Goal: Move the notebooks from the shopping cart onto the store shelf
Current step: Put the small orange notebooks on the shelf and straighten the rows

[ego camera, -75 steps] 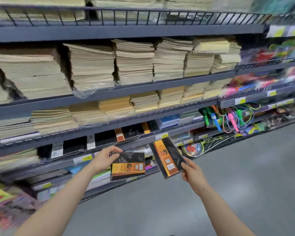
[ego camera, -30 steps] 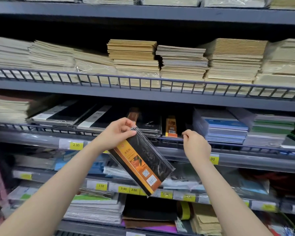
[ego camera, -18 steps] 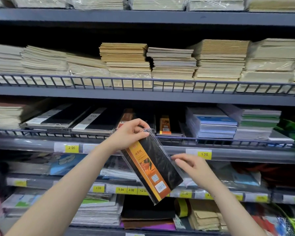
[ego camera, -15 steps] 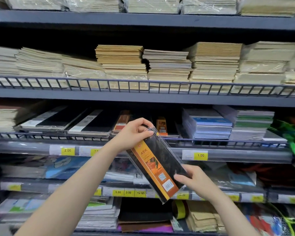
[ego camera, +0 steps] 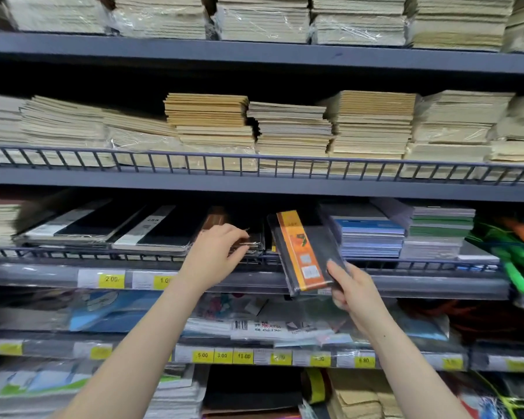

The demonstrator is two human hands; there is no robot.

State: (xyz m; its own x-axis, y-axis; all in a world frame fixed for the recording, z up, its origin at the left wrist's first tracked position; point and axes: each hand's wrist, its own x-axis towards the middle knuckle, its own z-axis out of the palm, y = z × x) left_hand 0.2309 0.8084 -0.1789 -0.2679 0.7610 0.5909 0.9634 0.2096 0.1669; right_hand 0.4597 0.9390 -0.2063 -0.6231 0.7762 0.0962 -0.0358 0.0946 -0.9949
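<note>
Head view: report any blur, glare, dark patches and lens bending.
Head view: shelf rails bow from the wide-angle lens; price tags and edges are blurred; plastic wrap glints; deep shadow under the top shelf; the black-and-orange notebook in the right hand is soft.

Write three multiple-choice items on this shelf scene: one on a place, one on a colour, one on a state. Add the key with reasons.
1. Where is the wrapped notebook that the right hand holds?
A. On the top shelf
B. In front of the shelf rail, left of the blue notebooks
C. On the floor

2. What colour is the stripe along that notebook's cover?
A. Orange
B. Green
C. White

3. What is the left hand doing?
A. Hanging at the person's side
B. Holding a price tag
C. Reaching in among the dark notebooks on the shelf

Key: 1 B, the notebook tilts over the rail beside the blue stack. 2 A, an orange band runs along its black cover. 3 C, its fingers rest among the dark packs there.
</note>
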